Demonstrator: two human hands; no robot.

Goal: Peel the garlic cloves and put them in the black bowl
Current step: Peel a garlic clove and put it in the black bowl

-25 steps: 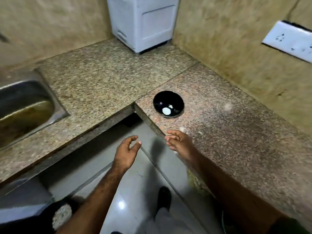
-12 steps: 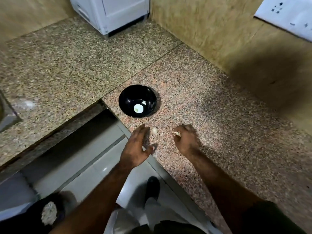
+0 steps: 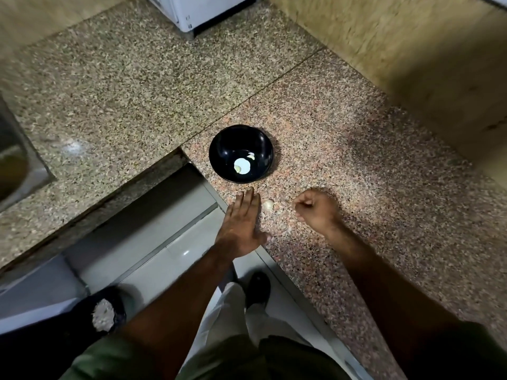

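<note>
My left hand (image 3: 241,223) lies flat, with its fingers straight and close together, at the edge of the speckled pink-brown stone counter (image 3: 384,215). My fingertips point up toward the round shiny black bowl (image 3: 219,152). They stop just short of its near rim.

My right hand (image 3: 317,209) is curled up like a fist on the counter, a bit to the right. I cannot tell if it is holding something inside, because my fingers hide it.

Between my two hands lies one small pale garlic clove with its skin on (image 3: 268,205). It sits on the counter just beside my left fingers. It is too small for me to tell which way its pointy end looks. Its long side seems to run up toward the bowl, tipped a little to the right.

In the black bowl there is a little pale peeled piece of garlic (image 3: 251,156) near the middle. Next to it is a bright white round spot (image 3: 242,166). I cannot tell if that is garlic or just light shining.

Nothing lies between the clove and the bowl but bare counter.

Far at the top stands a white boxy machine (image 3: 203,9) against the tan wall (image 3: 384,37). At the left edge is a metal sink (image 3: 16,165). Down below I see the grey floor (image 3: 153,242) and my dark shoe (image 3: 258,289).
</note>
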